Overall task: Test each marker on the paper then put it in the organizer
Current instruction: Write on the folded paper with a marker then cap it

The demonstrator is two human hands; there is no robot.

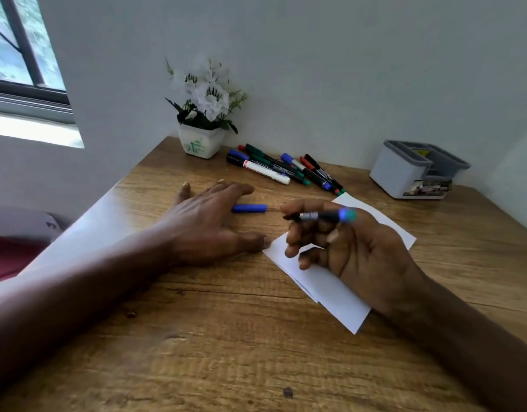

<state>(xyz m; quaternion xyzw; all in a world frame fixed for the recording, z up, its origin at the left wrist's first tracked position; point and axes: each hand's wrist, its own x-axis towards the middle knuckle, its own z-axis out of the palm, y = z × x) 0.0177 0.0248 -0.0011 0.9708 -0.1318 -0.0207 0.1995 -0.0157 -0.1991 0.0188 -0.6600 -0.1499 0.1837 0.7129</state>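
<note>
My right hand (348, 251) holds an uncapped blue marker (321, 216) above the white paper (330, 286), its tip pointing left and its blue end blurred. The marker's blue cap (249, 208) lies on the wooden table just past my left hand (208, 224). That hand rests flat on the table with fingers spread, its thumb touching the paper's left corner. A pile of several markers (286, 169) with blue, green, red and black caps lies at the back. The grey organizer (404, 171) stands at the back right, and I see no marker in it.
A white pot of white flowers (202, 141) stands against the wall behind the marker pile. A window (24, 55) is at the upper left. The table's left edge (107, 191) runs diagonally, with something red below it.
</note>
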